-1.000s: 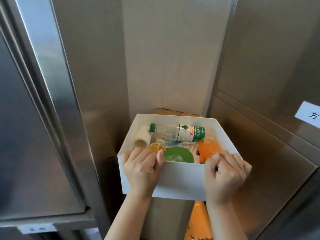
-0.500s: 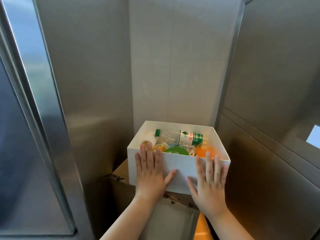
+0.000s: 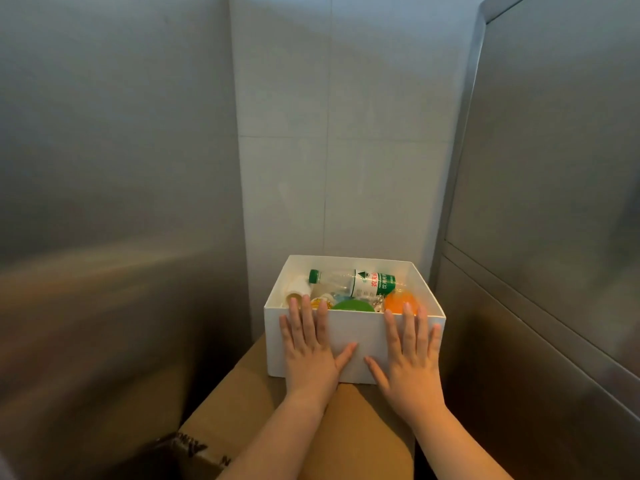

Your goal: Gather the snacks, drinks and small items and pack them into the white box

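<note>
So we've got the white box [image 3: 356, 336] sitting on top of a brown cardboard carton [image 3: 249, 403], tucked into a corner between a tiled wall [image 3: 346, 133] at the back and brushed metal panels [image 3: 114, 168] on both sides. The box is open at the top and packed.

Our left hand [image 3: 310, 344] is flat against the near wall of the box, fingers spread and pointing up, tips reaching just over the rim. Right hand [image 3: 408, 351] is doing the same thing on the right half of that wall. Neither one is gripping anything, both are just pressed palm-first on the cardboard, thumbs angled toward each other near the bottom edge of the box.

Inside we can see a clear water bottle [image 3: 353, 282] with a green cap and a green-and-white label lying on its side along the back. There's a small white cylinder [image 3: 298, 289] in the left corner, something orange and round [image 3: 400, 301] on the right, a green round lid [image 3: 353, 305] in the middle, and a small yellowish item [image 3: 320, 301] beside our left fingertips. Some crinkly clear wrapping sits between the green lid and the orange thing; we can't tell what's in it.
</note>
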Available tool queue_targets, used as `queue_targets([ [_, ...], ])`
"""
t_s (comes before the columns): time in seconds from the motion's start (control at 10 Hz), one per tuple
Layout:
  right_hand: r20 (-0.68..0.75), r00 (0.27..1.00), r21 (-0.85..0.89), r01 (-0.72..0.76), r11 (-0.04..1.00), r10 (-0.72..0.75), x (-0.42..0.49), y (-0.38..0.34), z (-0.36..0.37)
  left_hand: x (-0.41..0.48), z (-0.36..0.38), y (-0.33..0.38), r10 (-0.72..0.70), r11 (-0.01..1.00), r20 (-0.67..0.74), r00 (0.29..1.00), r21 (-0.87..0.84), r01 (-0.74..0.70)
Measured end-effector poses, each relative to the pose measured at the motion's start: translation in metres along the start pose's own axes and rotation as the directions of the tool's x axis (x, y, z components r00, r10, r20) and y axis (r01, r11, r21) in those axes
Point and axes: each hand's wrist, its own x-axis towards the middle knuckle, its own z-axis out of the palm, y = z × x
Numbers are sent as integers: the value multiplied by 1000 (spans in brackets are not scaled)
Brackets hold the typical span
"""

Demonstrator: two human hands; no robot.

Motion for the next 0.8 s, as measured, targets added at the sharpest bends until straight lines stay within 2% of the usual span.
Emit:
queue_targets([
  [0.4,-10,1000,-31,2,1000,-3,58,24,61,64,64,8,22,1000,-62,998,9,-21],
  [0.7,-4,999,-12,-45,999,45,59,19,50,66,58,6,48,997,48,998,57,-51],
  [0.8,78,994,27,-77,997,75,55,15,29,60,43,3,29,998,97,995,47,-34],
])
